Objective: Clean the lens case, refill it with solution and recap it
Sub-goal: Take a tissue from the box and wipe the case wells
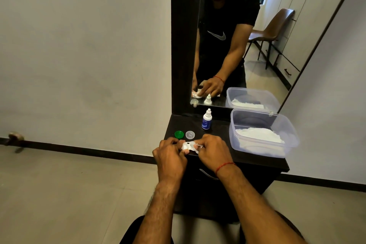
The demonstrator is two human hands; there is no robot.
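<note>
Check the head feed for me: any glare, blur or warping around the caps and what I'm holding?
Head view: soft, even light, no hard glare on the dark tabletop; green cap and clear cap read sharp; the white item pinched between left hand and right hand is washed out and half hidden by them; wide-angle slants the mirror frame; its glass doubles the bottle.

A swoosh logo marks the black shirt in the mirror; the blue label on the bottle is unreadable
</note>
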